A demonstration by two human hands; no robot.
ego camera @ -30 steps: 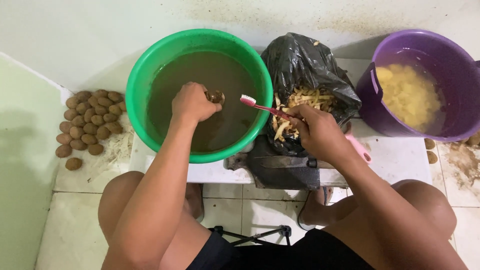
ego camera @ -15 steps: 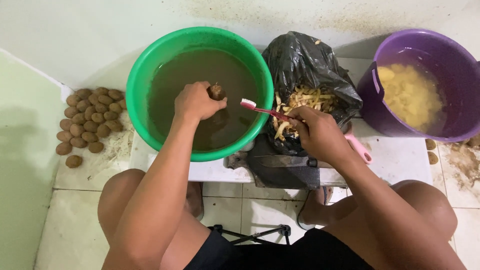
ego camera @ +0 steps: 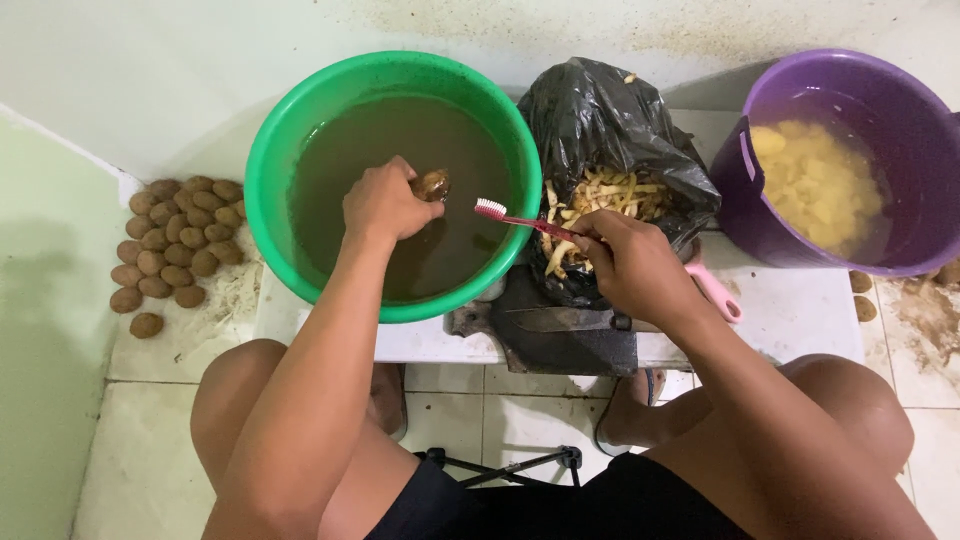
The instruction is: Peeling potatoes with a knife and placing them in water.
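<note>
A seated person's left hand [ego camera: 385, 203] closes around a small, wet, brown potato [ego camera: 433, 184], holding it just above the murky brown water in a round green plastic basin [ego camera: 270, 215]. The right hand [ego camera: 632, 262] is wrapped tight about the handle of a red toothbrush [ego camera: 525, 219], whose white bristles point toward the potato without touching it, over the basin's near rim.

The basin rests on a low white tiled ledge [ego camera: 800, 320], smudged with dirt, against a pale wall flecked with splashes; the floor below is of large off-white tiles.

Between the two tubs sits a crumpled, glossy black plastic bag [ego camera: 600, 120], open at the top and filled with thin, pale yellow peelings [ego camera: 600, 195]. To the right, a purple plastic bucket [ego camera: 760, 215] holds peeled, yellowish potatoes [ego camera: 815, 185] in water. At the far left, a heap of rough, dusty brown unpeeled potatoes [ego camera: 170, 245] lies on the floor beside the basin.
</note>
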